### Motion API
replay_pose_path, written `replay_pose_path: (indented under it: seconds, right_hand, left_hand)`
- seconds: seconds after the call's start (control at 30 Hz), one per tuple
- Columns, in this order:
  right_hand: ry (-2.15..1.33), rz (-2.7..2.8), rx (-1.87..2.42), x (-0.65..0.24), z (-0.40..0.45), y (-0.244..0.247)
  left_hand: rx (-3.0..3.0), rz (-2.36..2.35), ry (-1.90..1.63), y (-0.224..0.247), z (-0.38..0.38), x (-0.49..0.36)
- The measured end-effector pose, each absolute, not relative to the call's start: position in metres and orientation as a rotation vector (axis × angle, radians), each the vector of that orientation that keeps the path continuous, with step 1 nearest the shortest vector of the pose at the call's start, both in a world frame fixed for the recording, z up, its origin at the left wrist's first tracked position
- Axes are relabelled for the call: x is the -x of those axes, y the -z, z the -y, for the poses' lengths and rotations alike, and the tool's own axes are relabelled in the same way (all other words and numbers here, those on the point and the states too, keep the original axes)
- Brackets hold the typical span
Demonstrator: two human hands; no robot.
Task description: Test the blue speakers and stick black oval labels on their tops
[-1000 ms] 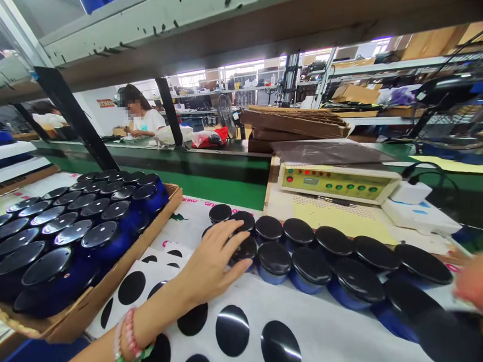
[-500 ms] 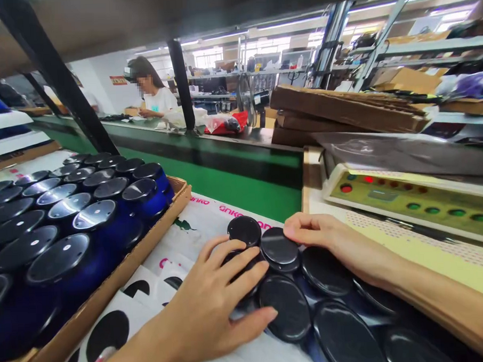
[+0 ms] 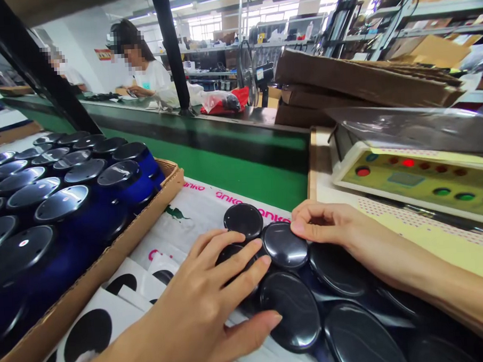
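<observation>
Dark blue jars with glossy black lids stand in a tight group on a white printed sheet (image 3: 195,215). My left hand (image 3: 206,294) lies over them, its spread fingers across a partly covered lid (image 3: 232,254) and its thumb beside a larger lid (image 3: 290,309). Curled fingers of my right hand (image 3: 323,225) touch the rim of another lid (image 3: 285,245). A further lid (image 3: 243,221) sits just above my left fingertips, untouched. My hands hide most of the jar bodies here.
A cardboard tray (image 3: 89,267) packed with blue jars (image 3: 62,204) stands left, beside sheets of black round stickers (image 3: 88,337). An electronic control panel (image 3: 405,182) sits right. Beyond the green conveyor (image 3: 200,156), a co-worker (image 3: 140,68) works at the far side.
My right hand has come in from the right edge onto the jar group. My left hand has moved onto the jars. The view has moved closer and turned right.
</observation>
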State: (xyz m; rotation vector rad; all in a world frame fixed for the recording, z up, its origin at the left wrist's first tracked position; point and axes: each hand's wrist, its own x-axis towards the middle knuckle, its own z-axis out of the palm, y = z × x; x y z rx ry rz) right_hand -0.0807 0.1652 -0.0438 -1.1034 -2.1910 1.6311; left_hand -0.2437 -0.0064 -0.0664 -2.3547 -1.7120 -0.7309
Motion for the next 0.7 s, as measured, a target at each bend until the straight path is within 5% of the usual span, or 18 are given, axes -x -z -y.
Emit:
replay_pose_path:
  seconds: [0.7]
  right_hand:
    - [-0.997, 2.479, 0.823, 0.0801, -0.1577, 0.0518]
  left_hand:
    - [2.369, 1.698, 0.755, 0.0659, 0.0068, 0.2431]
